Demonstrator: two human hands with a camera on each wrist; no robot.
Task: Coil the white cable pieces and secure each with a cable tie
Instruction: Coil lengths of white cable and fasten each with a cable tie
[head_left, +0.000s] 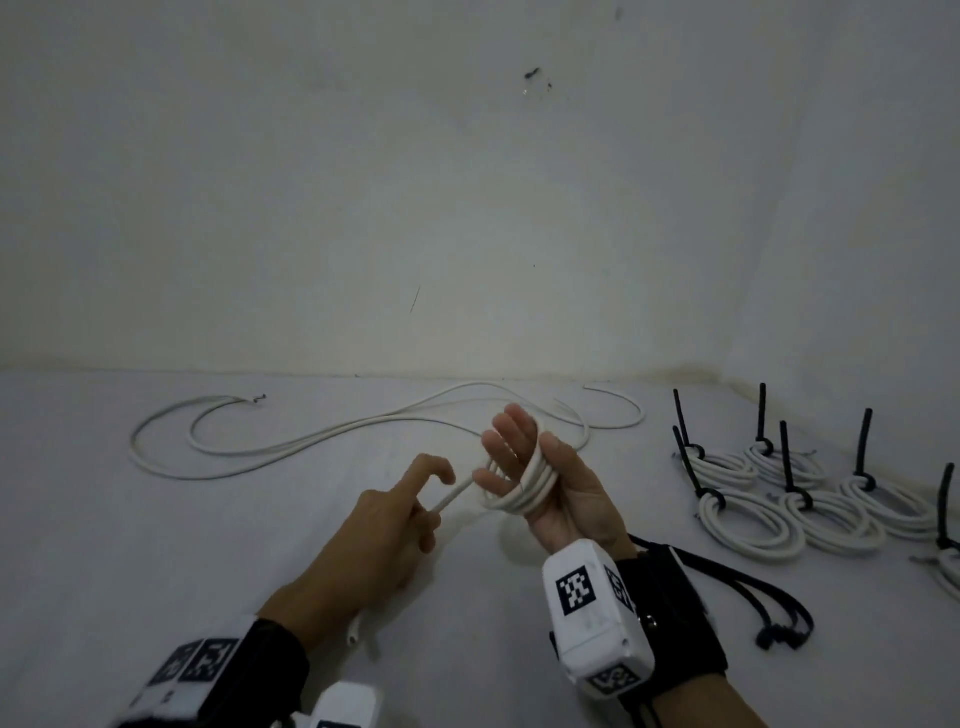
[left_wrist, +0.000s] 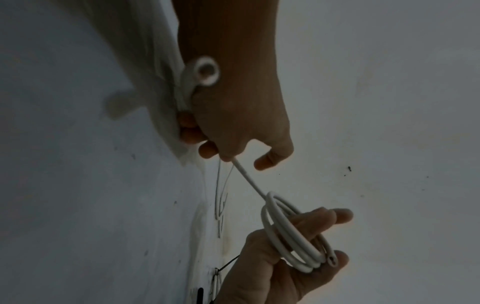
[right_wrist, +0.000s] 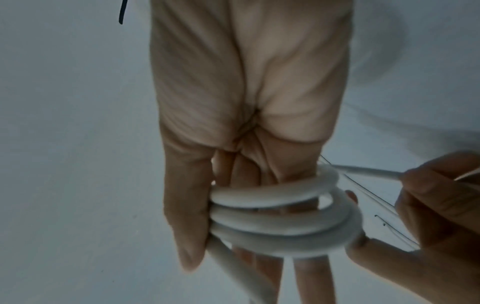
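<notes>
Left hand (head_left: 387, 530): grip clenched round the white cable (head_left: 457, 493) near its tail end. Right hand (head_left: 563, 499), just beside it: thumb pins the coil (head_left: 535, 483) wound round straight fingers (head_left: 511, 436). A taut run slants from left grip up to the coil.

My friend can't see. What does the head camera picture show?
A right hand has a white cable wound in loops round its fingers, while the left hand pinches its free strand. Loose white cable lies behind on the white table; finished coils with black cable ties sit at the right.
</notes>
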